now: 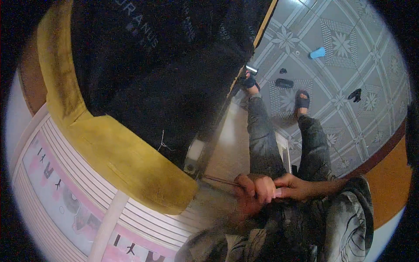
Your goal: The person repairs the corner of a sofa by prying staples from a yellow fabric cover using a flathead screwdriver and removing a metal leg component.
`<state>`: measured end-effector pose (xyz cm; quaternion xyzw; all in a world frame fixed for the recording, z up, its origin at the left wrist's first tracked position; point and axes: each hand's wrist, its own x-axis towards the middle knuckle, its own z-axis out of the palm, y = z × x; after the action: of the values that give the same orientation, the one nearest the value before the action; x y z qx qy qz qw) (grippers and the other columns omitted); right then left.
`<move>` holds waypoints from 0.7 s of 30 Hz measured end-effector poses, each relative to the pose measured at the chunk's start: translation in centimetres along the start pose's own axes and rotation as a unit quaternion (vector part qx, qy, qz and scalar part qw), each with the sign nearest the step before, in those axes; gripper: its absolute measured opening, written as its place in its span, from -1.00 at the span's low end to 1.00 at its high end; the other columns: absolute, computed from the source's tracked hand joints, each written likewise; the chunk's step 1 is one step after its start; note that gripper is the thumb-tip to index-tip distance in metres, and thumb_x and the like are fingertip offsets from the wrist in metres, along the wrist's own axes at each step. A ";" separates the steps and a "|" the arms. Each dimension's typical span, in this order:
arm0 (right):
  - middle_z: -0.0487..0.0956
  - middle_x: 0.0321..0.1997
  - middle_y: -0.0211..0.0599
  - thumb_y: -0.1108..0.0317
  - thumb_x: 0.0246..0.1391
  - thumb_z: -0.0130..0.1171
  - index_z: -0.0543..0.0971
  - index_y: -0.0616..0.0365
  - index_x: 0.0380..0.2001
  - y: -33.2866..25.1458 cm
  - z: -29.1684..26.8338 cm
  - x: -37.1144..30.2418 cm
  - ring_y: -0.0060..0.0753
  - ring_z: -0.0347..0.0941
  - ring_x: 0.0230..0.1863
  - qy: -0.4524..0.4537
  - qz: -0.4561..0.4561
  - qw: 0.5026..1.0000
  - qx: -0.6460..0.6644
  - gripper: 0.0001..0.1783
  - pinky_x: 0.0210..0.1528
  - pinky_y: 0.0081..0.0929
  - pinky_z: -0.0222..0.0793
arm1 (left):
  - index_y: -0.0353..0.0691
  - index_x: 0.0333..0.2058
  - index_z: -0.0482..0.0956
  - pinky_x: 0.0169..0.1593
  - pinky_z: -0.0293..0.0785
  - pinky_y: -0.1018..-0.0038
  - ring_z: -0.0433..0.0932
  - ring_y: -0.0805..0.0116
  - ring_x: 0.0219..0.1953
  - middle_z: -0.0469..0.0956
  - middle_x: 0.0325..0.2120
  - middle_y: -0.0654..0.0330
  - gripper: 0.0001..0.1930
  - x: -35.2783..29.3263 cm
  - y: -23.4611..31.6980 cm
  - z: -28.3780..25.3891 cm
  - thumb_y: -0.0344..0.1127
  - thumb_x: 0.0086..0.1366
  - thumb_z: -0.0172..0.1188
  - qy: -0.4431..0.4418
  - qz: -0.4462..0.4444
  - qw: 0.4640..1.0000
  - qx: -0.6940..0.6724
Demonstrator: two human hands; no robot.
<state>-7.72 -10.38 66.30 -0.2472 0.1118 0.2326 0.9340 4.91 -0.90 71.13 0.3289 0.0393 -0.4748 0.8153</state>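
My two hands meet above my lap, right of the lower middle. My left hand [252,188] is closed, its fingers curled. A thin dark rod [220,179] runs from it leftward to the edge of an upturned piece of furniture; the tip is too blurred to tell what it touches. My right hand [290,185] is closed against the left one, and what it holds, if anything, is hidden. The furniture has a black fabric underside [152,74] and yellow upholstery [139,170]. At its near corner is a pale block-like part [195,150].
My feet in dark sandals [302,100] rest on grey patterned tiles [340,96]. A silver cylinder [252,69] sits by the furniture's edge. On the floor lie a blue object [317,53], a black block [284,83] and a black piece [355,95]. A striped, pink-printed surface [74,192] is at left.
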 end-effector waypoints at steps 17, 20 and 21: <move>0.33 -0.71 -0.31 -0.27 0.01 -0.12 0.39 0.18 -0.43 3.3 -5.5 -8.7 -0.52 0.12 -0.82 0.099 0.098 0.922 0.360 -0.38 -0.77 -0.60 -0.01 | -0.18 0.23 -0.07 0.25 -0.07 -0.01 -0.03 -0.12 0.24 0.01 0.19 -0.14 -0.09 -2.0 -0.1 0.6 0.07 0.03 0.21 0.177 0.078 0.977 0.085; 0.33 -0.73 -0.34 -0.27 -0.01 -0.07 0.42 0.16 -0.41 4.0 -7.9 -13.3 -0.53 0.11 -0.83 0.103 0.065 0.907 0.402 -0.39 -0.80 -0.59 -0.03 | -0.28 0.21 -0.03 0.23 0.02 0.01 0.04 -0.08 0.23 0.06 0.18 -0.13 -0.16 -1.5 3.0 2.3 0.06 0.11 0.15 0.049 0.145 0.980 0.126; 0.34 -0.73 -0.34 -0.24 0.03 -0.10 0.42 0.16 -0.43 3.3 -7.8 -14.6 -0.55 0.11 -0.83 0.162 0.068 0.913 0.368 -0.41 -0.81 -0.63 -0.04 | -0.28 0.21 -0.03 0.23 0.02 0.01 0.04 -0.08 0.23 0.06 0.18 -0.13 -0.16 -1.1 3.8 3.1 0.06 0.11 0.15 0.049 0.152 0.979 0.126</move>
<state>-22.74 -17.33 63.04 0.0877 0.3559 0.1945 0.9098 6.64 -0.61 75.88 0.4538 -0.0316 -0.3296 0.8273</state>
